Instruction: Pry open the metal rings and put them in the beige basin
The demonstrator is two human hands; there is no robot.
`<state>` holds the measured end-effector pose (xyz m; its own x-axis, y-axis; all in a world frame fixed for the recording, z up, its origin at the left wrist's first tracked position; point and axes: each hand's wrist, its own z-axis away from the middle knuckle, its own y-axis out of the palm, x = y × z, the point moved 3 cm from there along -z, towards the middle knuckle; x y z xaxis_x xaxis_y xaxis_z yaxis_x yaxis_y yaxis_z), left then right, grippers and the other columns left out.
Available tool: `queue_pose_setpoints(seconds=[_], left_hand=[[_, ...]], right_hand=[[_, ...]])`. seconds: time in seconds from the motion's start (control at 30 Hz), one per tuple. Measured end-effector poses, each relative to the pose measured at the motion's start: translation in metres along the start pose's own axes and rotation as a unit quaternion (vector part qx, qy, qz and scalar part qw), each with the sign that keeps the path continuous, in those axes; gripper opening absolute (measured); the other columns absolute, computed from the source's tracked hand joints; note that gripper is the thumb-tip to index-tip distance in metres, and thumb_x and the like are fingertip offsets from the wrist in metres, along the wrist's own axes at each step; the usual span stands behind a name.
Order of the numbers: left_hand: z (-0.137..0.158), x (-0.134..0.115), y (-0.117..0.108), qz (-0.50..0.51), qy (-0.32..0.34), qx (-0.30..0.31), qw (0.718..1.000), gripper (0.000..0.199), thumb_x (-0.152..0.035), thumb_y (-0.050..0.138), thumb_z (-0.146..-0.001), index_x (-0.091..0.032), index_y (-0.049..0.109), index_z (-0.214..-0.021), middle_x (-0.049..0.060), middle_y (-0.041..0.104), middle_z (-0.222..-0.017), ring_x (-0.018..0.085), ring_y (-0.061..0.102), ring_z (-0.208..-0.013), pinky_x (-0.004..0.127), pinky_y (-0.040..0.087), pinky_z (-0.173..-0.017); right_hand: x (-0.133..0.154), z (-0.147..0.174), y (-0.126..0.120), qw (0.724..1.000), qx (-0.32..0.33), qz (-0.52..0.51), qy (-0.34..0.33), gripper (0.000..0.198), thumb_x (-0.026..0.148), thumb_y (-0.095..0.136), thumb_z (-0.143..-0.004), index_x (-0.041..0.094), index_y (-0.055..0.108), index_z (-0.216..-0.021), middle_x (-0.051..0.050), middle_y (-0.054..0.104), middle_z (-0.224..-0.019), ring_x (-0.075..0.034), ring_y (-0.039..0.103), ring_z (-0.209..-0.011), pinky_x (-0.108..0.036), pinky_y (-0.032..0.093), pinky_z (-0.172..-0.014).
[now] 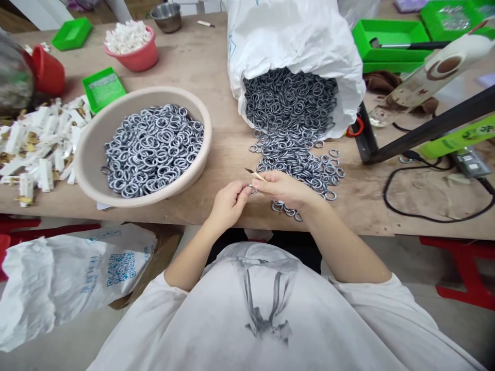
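Observation:
My left hand [232, 201] pinches a small grey ring [252, 189] between thumb and fingers at the table's front edge. Close against it, my right hand [284, 188] grips a small knife [255, 174] with a pale handle and a dark pointed blade that sticks out to the upper left. Beneath and behind my right hand lies a loose heap of grey rings [297, 157]. They spill from a white woven sack [294, 36] lying on its side. To the left, a beige basin [83, 154] holds many similar rings.
White plastic pieces [46, 134] lie piled at far left. Behind the basin stand a green tray [103, 90], a red bowl [135, 59] and a metal bowl [166, 18]. At right are a dark metal frame [429, 129], a black cable [386, 190] and green bins [390, 33].

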<state>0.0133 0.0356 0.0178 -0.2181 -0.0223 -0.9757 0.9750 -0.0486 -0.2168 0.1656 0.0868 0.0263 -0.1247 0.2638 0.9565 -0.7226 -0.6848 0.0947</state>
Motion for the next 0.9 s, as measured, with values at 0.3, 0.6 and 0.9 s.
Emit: queue_pose_setpoints(seconds=[0.3,0.6,0.9], left_hand=[[0.015,-0.013,0.028,0.358,-0.248,0.01,0.9,0.047,-0.054,0.073,-0.075,-0.017,0.045,-0.069,-0.005,0.041,-0.054,0.003,0.028,-0.041,0.015,0.02,-0.039],[0.016,-0.013,0.024,0.354,-0.221,-0.02,0.908,0.047,-0.053,0.074,-0.074,-0.017,0.045,-0.068,-0.006,0.04,-0.051,0.004,0.03,-0.041,0.016,0.022,-0.039],[0.025,-0.007,0.017,0.335,-0.223,0.074,0.912,0.044,-0.053,0.074,-0.075,-0.014,0.055,-0.069,-0.001,0.051,-0.058,0.005,0.04,-0.043,0.019,0.029,-0.04]], right_hand=[[0.001,0.019,0.017,0.955,-0.214,0.129,-0.157,0.031,0.049,0.057,-0.093,0.019,0.061,-0.089,-0.001,0.059,-0.074,-0.016,0.054,-0.07,-0.028,0.038,-0.068],[0.006,0.037,0.027,0.873,-0.216,0.407,-0.161,0.05,0.057,0.039,-0.099,0.018,0.056,-0.072,-0.004,0.057,-0.071,-0.014,0.048,-0.064,-0.029,0.026,-0.059],[0.002,-0.032,-0.04,0.8,-0.268,0.535,0.043,0.038,0.051,0.052,-0.096,0.021,0.07,-0.109,-0.011,0.071,-0.1,-0.026,0.063,-0.086,-0.029,0.035,-0.067]])
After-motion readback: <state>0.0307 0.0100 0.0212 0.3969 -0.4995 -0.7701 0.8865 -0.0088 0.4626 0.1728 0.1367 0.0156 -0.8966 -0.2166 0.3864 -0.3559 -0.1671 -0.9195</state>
